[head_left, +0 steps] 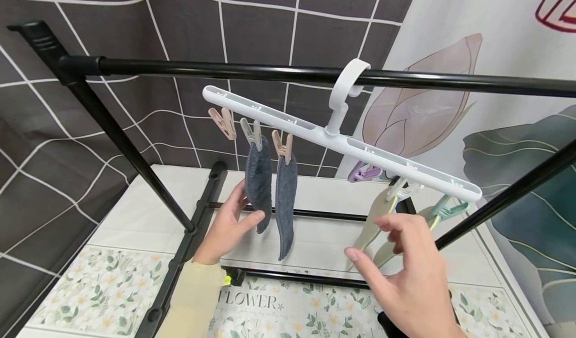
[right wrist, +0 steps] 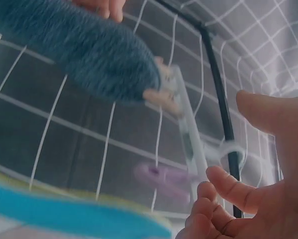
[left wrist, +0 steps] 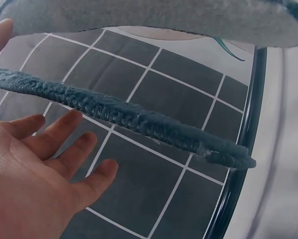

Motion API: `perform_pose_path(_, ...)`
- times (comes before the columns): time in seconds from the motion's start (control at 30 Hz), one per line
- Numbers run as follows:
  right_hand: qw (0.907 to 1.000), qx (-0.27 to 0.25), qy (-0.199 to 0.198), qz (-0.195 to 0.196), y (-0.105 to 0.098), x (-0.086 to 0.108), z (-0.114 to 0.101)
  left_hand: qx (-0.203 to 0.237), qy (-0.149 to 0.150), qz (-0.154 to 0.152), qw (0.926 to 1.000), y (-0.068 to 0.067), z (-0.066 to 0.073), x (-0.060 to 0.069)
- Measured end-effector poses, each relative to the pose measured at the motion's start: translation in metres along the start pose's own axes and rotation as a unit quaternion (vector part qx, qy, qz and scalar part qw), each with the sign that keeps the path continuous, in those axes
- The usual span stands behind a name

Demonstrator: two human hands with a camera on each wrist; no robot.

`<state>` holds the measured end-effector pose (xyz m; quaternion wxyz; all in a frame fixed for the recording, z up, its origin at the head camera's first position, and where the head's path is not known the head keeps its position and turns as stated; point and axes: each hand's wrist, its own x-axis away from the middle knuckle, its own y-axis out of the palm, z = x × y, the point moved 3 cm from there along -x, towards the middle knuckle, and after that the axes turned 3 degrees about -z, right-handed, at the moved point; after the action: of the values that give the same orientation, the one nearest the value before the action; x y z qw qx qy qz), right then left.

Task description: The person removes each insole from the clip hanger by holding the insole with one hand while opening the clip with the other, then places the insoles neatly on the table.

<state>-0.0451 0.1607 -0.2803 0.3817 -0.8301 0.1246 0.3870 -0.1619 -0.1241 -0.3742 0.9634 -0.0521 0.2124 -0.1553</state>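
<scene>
A white clip hanger [head_left: 310, 133] hangs tilted from a black rail, its right end lower. Two fuzzy blue-grey insoles [head_left: 286, 203] dangle from a grey clothespin [head_left: 253, 134] and a pinkish one [head_left: 282, 147]. My left hand [head_left: 227, 225] is beside the left insole [head_left: 258, 183], fingers spread and thumb apart, holding neither insole. On the right, two pale insoles [head_left: 375, 218] hang from a white clothespin [head_left: 404, 188] and a green clothespin [head_left: 447, 209]. My right hand [head_left: 414, 273] is in front of these, thumb and fingers apart, with nothing in its grasp; it partly hides them.
The black rail [head_left: 225, 70] runs across the top, with slanted legs [head_left: 130, 148] on the sides. An unused pink clothespin [head_left: 222, 123] and a purple clothespin [head_left: 363, 172] hang from the hanger. Below lies a flower-patterned mat [head_left: 270, 308]; a dark gridded curtain [head_left: 189, 33] stands behind.
</scene>
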Motion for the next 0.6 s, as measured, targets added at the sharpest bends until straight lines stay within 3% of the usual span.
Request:
perform_pose_path(0.27, 0.9988, -0.015, -0.043, -0.015, 0.020, -0.018, -0.020, -0.001, -0.017, 0.000, 0.9999, -0.001, 0.002, 0.002)
perform_pose_path(0.6, 0.9979, -0.023, -0.058, -0.016, 0.035, -0.023, -0.022, 0.006, 0.007, 0.006, 0.9999, -0.001, 0.004, -0.001)
